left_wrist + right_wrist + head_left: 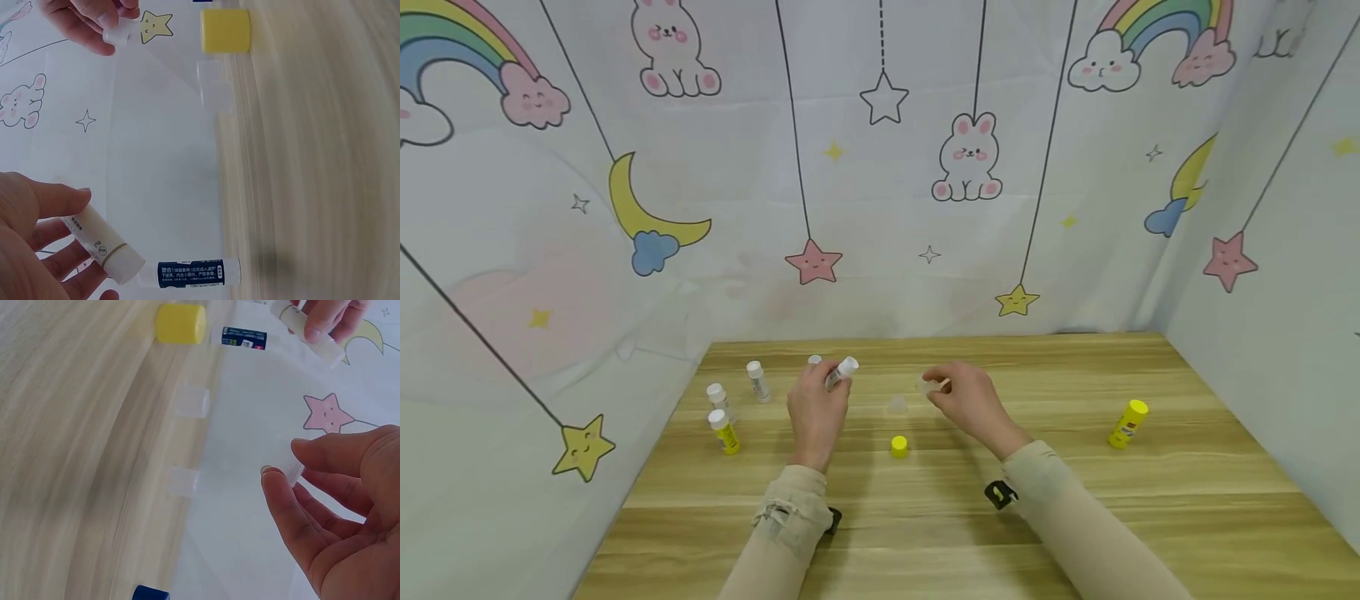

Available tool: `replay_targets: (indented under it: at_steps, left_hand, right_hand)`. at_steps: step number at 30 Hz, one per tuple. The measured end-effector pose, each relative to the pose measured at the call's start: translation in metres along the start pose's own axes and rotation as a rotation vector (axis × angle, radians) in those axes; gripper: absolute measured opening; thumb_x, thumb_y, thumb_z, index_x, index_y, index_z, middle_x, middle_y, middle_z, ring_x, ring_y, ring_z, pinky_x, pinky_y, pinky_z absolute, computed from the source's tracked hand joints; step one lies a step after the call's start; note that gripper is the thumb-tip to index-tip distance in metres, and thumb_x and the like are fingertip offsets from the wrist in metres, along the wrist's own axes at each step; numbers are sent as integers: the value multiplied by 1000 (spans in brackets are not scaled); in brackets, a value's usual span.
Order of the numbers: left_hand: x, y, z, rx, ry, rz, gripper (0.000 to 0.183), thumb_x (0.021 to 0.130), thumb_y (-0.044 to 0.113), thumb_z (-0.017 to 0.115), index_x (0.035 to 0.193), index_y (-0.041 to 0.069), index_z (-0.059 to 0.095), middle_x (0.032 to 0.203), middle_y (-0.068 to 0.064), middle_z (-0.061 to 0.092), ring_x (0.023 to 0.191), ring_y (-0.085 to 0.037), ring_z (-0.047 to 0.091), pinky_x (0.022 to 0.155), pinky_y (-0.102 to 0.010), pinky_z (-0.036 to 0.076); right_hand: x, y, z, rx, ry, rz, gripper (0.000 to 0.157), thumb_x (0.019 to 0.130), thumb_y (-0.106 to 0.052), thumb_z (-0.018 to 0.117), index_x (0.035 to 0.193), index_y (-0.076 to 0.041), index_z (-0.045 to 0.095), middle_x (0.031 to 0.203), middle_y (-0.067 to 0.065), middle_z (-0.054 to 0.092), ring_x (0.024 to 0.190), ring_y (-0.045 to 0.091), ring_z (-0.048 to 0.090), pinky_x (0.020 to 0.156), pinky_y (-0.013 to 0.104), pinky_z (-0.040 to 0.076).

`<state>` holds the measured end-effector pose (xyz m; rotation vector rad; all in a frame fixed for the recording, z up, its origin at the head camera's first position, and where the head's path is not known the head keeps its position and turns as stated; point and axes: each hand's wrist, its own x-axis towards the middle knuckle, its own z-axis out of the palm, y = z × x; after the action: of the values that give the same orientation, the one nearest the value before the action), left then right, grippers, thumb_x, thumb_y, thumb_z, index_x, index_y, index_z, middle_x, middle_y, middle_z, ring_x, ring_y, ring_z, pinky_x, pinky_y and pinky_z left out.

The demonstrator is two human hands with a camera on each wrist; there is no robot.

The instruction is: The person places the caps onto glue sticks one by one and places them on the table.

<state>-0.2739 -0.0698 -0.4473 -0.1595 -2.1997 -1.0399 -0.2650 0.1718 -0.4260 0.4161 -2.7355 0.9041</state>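
Observation:
My left hand [818, 410] grips a white glue stick [103, 245] between thumb and fingers, tilted above the table. Its printed side shows in the left wrist view. Between thumb and fingertips, my right hand [970, 404] pinches a small translucent cap [294, 472], raised above the wood. Two more translucent caps sit on the table in the right wrist view, a nearer cap [184, 481] and a farther cap [192, 401]. Closer to me is a yellow cap [898, 447], between the forearms. A white glue stick with a dark label [190, 273] stands behind the left hand.
At the left stand two white-topped glue sticks [758, 382] and a yellow glue stick with a white top [725, 432]. An all-yellow glue stick [1127, 424] stands at the right. A patterned cloth [880, 192] hangs behind the wooden table [925, 542].

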Motion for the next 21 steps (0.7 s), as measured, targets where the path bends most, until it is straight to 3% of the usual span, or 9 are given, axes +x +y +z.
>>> replay_targets:
  at_steps: [8, 21]
  left_hand:
    - [0, 2, 3, -5, 11, 7, 19, 83, 5, 82, 101, 5, 76, 95, -11, 70, 86, -32, 69, 77, -50, 56]
    - [0, 11, 5, 4, 37, 59, 24, 80, 3, 85, 102, 6, 76, 91, -11, 69, 82, -31, 67, 74, -50, 53]
  right_hand:
    - [-1, -3, -3, 68, 27, 35, 27, 90, -11, 76, 117, -10, 75, 109, 3, 70, 85, 16, 69, 70, 33, 58]
    - [4, -3, -10, 206, 78, 113, 24, 92, -15, 74, 116, -17, 75, 104, -1, 70, 83, 14, 68, 65, 33, 56]
